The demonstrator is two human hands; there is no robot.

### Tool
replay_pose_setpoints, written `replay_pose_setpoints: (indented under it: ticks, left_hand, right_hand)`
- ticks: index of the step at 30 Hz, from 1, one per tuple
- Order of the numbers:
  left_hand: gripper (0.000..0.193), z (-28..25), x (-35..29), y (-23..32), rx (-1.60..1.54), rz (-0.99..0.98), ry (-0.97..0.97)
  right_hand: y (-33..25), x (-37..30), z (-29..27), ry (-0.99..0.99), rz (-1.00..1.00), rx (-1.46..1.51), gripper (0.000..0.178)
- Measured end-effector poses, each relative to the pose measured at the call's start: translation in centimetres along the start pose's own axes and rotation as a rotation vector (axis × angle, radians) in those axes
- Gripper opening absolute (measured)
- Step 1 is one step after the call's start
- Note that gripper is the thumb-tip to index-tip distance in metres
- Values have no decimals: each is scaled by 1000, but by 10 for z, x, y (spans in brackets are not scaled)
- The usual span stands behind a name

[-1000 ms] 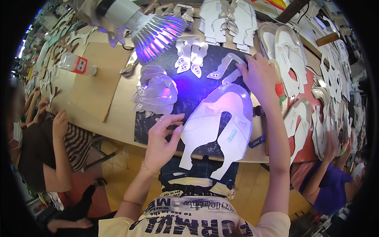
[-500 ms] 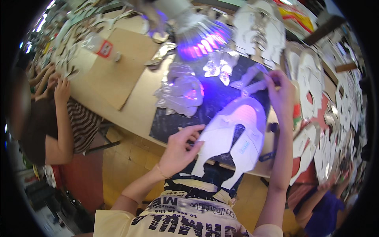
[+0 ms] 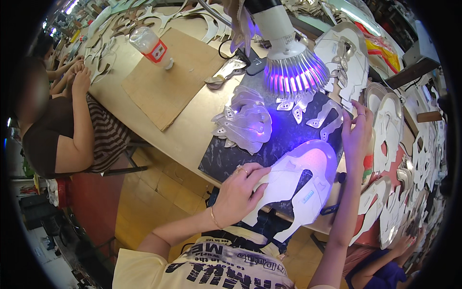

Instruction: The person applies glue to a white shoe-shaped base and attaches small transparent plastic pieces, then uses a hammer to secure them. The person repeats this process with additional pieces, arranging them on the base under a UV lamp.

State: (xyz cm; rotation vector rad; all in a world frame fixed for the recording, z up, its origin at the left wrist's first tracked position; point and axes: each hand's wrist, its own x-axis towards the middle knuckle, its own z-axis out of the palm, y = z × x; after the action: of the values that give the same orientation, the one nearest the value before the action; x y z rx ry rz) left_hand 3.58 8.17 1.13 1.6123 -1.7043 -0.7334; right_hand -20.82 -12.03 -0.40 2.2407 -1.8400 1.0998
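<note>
A white shoe upper (image 3: pixel 313 196) with a pale pink toe patch lies over the near edge of a dark marbled board (image 3: pixel 219 155). My left hand (image 3: pixel 238 195) pinches its left side between thumb and fingers. Just beyond the toe rests a forked silvery shoe piece (image 3: pixel 330 126) on the board. My right hand (image 3: pixel 357 132) is at that piece's right end, thumb and index finger apart, the thumb close to its edge; whether they touch I cannot tell. A pile of silvery cut pieces (image 3: pixel 246 120) sits left of the upper.
A finned lamp (image 3: pixel 296 70) hangs over the board, glowing violet. Stacks of white uppers (image 3: pixel 385 118) fill the right side. A clear bottle (image 3: pixel 147 42) lies by brown cardboard (image 3: pixel 166 79) on the left, where another person (image 3: pixel 72 130) sits. One more person (image 3: pixel 385 262) is at lower right.
The view has shifted, so the table's things appear lower and farther right. My right thumb and index finger have spread apart at the silvery piece. My left hand keeps its hold on the upper.
</note>
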Motion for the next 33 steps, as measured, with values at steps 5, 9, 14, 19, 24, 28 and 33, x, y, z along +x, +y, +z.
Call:
replay_pose_setpoints:
  ticks: [5,9,14,19,24,28,33]
  left_hand:
    - [27,-8,3,-1,86,162,127]
    - [27,-22,8,0,-20,270,160]
    - [29,-51,7,17,-301,528,112]
    - [7,-78,2,41,-871,683,205]
    - [15,-91,0,50,-1135,887,253]
    - [23,-82,1,59,-1069,969,425]
    - [52,-102,-15,31,-619,1176,166]
  right_hand:
    - [-40,-9,-11,-291,82,226,24]
    - [-76,-15,-3,-499,50,359,26]
    - [-106,-20,17,-578,-192,387,28]
    - [-123,-31,9,-699,-234,300,23]
    - [-129,-29,-7,-825,-183,307,19]
    - [-128,-18,4,-818,-92,503,24]
    - [-127,-19,43,-625,3,417,24]
